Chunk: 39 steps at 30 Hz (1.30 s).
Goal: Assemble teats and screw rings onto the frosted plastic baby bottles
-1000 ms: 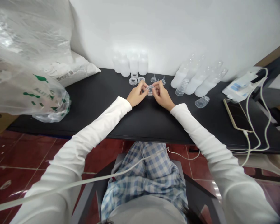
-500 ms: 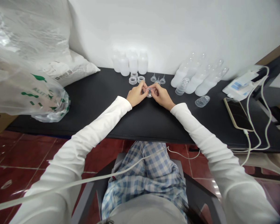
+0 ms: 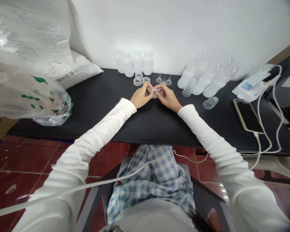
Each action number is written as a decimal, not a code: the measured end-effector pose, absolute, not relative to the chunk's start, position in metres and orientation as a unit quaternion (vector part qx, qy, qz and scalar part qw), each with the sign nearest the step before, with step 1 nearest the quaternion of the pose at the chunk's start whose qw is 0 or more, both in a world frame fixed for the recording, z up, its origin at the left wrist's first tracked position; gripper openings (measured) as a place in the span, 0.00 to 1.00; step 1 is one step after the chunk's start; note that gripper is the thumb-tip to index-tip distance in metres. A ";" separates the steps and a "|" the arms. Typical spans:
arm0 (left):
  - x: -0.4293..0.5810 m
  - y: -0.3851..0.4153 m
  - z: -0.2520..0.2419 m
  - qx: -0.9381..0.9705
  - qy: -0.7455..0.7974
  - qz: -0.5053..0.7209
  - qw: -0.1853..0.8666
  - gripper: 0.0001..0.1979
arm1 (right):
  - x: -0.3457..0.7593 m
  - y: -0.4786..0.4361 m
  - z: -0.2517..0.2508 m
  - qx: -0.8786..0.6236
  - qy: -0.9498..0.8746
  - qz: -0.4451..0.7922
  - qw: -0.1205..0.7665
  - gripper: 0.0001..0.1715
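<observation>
Between my fingertips, over the black table [image 3: 91, 106], is a translucent bottle collar ring [image 3: 155, 95]. My left hand [image 3: 142, 95] grips it from the left and my right hand [image 3: 168, 97] from the right, thumbs meeting near its middle. Whether a nipple sits inside it is hidden by my fingers. Just beyond my left hand lie several loose collar rings [image 3: 137, 82]. Behind my right hand stand several clear bottle nipples [image 3: 168, 80], tips upward, one partly covered by my fingers.
Several frosted bottles [image 3: 128, 65] stand capless against the wall. On the right are several bottles with nipples [image 3: 201, 85], clear caps [image 3: 210, 103], a phone [image 3: 248, 116] on a cable and a white box [image 3: 252, 85]. Plastic bags [image 3: 50, 103] crowd the left side.
The held ring has turned in my fingers, showing more of its ridged side. Both hands stay in nearly the same place; the view has shifted slightly.
</observation>
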<state>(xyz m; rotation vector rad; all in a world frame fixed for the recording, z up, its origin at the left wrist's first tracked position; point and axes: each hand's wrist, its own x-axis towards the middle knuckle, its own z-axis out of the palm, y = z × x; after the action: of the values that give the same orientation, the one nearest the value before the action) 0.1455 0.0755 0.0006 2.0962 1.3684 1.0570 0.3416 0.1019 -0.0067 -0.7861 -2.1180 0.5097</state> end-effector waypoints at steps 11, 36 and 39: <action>0.151 0.064 0.012 0.751 0.534 0.340 0.188 0.14 | 0.341 0.096 -0.003 -0.344 -0.838 0.169 0.389 0.22; 0.148 0.069 0.006 0.756 0.520 0.355 0.178 0.20 | 0.343 0.096 -0.004 -0.366 -0.821 0.140 0.415 0.20; 0.150 0.068 0.009 0.747 0.542 0.343 0.173 0.16 | 0.345 0.098 -0.007 -0.399 -0.800 0.145 0.424 0.21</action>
<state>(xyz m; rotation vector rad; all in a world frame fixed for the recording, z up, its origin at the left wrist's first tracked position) 0.1497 0.0680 0.0087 2.1186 1.5380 0.9741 0.3447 0.0979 -0.0065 -0.9978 -2.0008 0.3625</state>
